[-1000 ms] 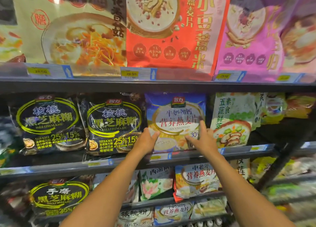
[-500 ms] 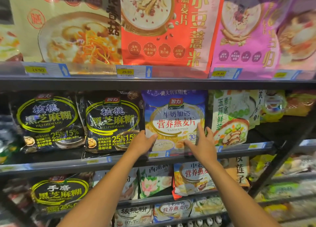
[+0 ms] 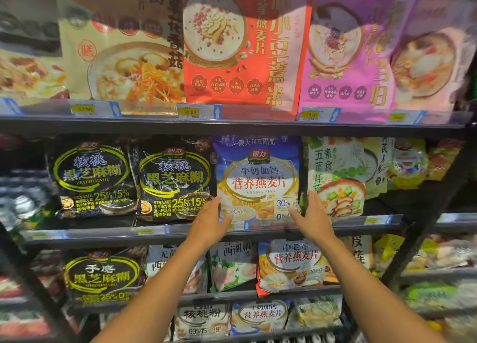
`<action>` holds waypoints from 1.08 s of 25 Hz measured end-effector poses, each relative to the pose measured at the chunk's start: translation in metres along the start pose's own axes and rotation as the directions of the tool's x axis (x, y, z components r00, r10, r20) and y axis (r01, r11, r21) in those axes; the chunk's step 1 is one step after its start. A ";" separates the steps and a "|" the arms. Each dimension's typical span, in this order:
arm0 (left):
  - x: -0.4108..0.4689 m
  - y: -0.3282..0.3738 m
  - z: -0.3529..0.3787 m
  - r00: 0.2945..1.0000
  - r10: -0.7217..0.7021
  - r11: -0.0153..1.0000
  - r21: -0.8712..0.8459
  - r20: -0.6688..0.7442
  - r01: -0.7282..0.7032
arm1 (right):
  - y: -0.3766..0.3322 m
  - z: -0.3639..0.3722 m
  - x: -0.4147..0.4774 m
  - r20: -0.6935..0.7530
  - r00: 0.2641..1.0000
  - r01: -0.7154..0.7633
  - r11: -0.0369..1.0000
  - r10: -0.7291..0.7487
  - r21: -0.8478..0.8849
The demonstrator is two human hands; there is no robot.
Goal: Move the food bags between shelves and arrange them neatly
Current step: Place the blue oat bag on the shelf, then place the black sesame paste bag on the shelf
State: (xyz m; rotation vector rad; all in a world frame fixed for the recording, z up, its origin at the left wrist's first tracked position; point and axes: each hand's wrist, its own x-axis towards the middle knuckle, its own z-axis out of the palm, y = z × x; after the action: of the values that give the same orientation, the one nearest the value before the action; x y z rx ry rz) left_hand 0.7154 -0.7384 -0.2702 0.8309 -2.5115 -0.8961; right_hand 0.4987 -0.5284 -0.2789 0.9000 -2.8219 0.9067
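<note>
A blue and white oatmeal bag stands upright on the middle shelf, between a black sesame bag and a pale green vegetable bag. My left hand holds its lower left edge, thumb across the front and fingers along the side. My right hand holds the lower right edge the same way, fingers pointing up. The bag's bottom rests behind the shelf's price rail.
A second black sesame bag stands further left. Large orange, red and pink bags fill the top shelf. Lower shelves hold more oatmeal, lotus and sesame bags. A dark diagonal shelf post runs down the right side.
The blue oatmeal bag has been lifted and set straighter on the middle shelf, showing more of its top. Both hands stay at its lower corners.
</note>
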 end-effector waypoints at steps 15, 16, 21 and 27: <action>-0.048 -0.031 0.000 0.996 -0.003 0.974 0.226 -0.094 0.024 | 0.003 -0.019 0.032 0.274 0.961 -0.012 0.990 0.051 -0.139; -0.048 -0.031 -0.002 0.995 0.005 0.973 0.231 -0.102 0.019 | 0.003 -0.017 0.029 0.232 0.972 -0.006 0.990 0.039 -0.142; -0.050 -0.037 -0.020 0.989 -0.005 0.975 0.218 -0.145 0.037 | -0.027 -0.001 0.001 -0.203 0.977 0.064 0.998 -0.062 0.004; -0.034 -0.070 -0.049 0.973 -0.088 0.984 0.134 -0.213 0.118 | -0.111 0.048 -0.043 -0.098 0.948 0.319 0.914 -0.304 0.251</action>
State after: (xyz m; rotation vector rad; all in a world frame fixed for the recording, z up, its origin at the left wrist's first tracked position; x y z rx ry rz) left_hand 0.7943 -0.7835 -0.2838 1.0528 -2.3904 -0.6262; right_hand 0.6008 -0.6057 -0.2702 1.2853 -2.4427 1.2508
